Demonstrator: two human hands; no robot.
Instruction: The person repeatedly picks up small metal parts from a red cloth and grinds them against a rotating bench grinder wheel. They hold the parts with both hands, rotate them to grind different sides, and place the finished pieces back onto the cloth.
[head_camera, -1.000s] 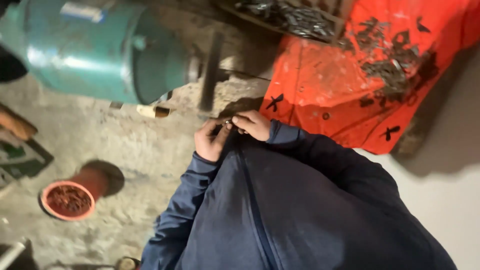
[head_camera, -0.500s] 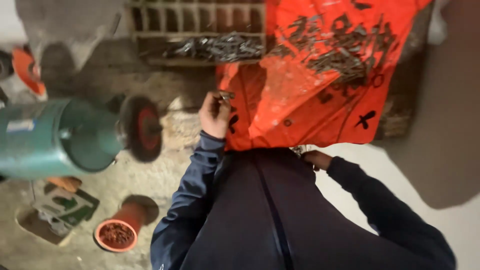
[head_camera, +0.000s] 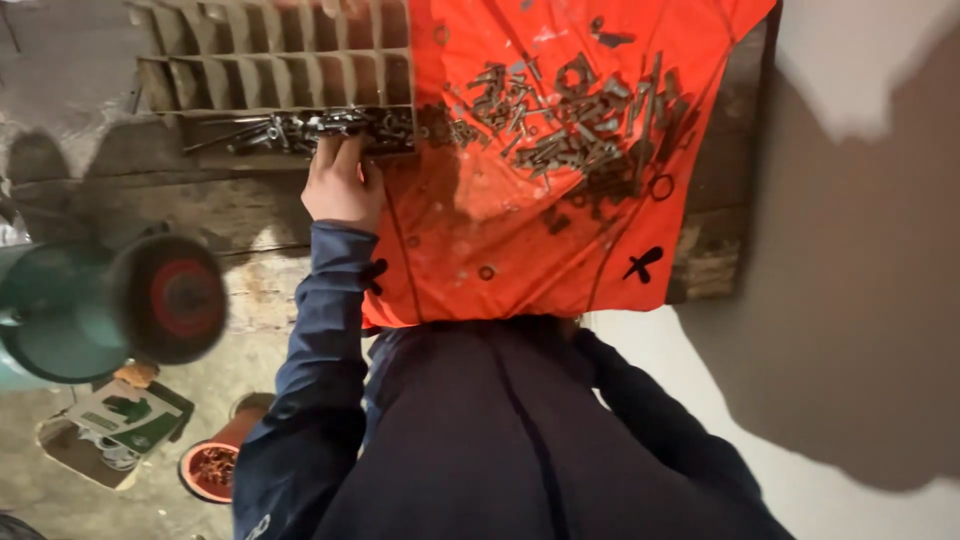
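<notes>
I see the left hand (head_camera: 342, 185) reaching into a row of metal bolts (head_camera: 300, 128) along the near edge of the slotted tray (head_camera: 270, 60), fingers curled among them, beside the orange sheet (head_camera: 560, 160). The right hand is hidden, so I cannot tell its state.

Single head-worn view, looking steeply down, close over torso, workbench (head_camera: 200, 210) ahead
</notes>
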